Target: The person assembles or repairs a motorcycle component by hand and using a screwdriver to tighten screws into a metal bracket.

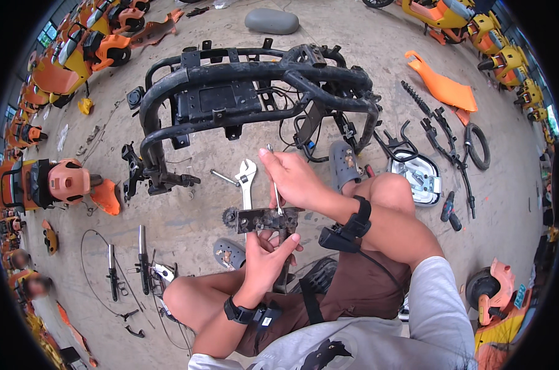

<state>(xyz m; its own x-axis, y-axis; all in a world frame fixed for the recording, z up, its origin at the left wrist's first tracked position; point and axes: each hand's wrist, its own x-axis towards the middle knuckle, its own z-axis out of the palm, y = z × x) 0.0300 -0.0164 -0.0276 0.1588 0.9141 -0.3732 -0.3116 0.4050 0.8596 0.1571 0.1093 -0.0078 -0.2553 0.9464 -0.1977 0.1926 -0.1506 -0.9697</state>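
The floor, with scooters along its left and right edges, has open room beyond the black frame. On the frame's near side, the left hand grips a grimy, dark bracket; the right hand pinches a slim silver tool against it.

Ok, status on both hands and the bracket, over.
Left hand holding dark bracket. Right hand gripping slim metal tool, tip at bracket. Adjustable wrench close by, partly hidden behind bracket.
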